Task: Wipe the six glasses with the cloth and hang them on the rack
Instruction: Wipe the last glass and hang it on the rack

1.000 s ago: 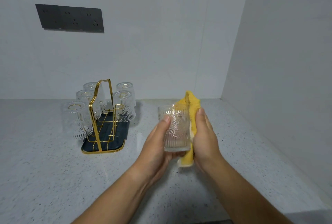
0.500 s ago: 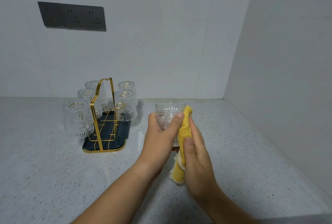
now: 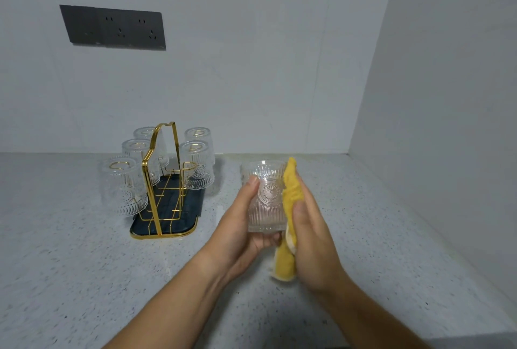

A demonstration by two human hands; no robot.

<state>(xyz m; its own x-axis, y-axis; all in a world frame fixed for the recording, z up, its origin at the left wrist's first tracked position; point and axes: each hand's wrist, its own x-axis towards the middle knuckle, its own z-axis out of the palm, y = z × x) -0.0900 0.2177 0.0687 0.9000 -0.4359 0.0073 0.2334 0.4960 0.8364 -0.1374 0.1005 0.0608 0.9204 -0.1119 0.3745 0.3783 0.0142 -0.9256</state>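
The left hand (image 3: pixel 240 225) grips a ribbed, patterned glass (image 3: pixel 265 197), held upright above the desk (image 3: pixel 70 278), near and to the right of the rack (image 3: pixel 165 180). Its thumb lies up the near face of the glass and its fingers (image 3: pixel 265 241) curl round the base. The right hand (image 3: pixel 313 239) holds a yellow cloth (image 3: pixel 292 189) flat against the right side of the glass. The thumb pins the cloth, and the other fingers, pressed together and nearly straight, lie behind it. The lower end of the cloth hangs below the glass.

The gold wire rack stands on a dark tray (image 3: pixel 193 203) with a gold rim, further left on the speckled grey desk. Five hung glasses (image 3: pixel 123 186) sit upside down on its pegs: three down the left side and two on the right side, at the far end. A dark socket panel (image 3: pixel 112 27) is fixed to the white wall (image 3: pixel 251 68) above and behind the rack.
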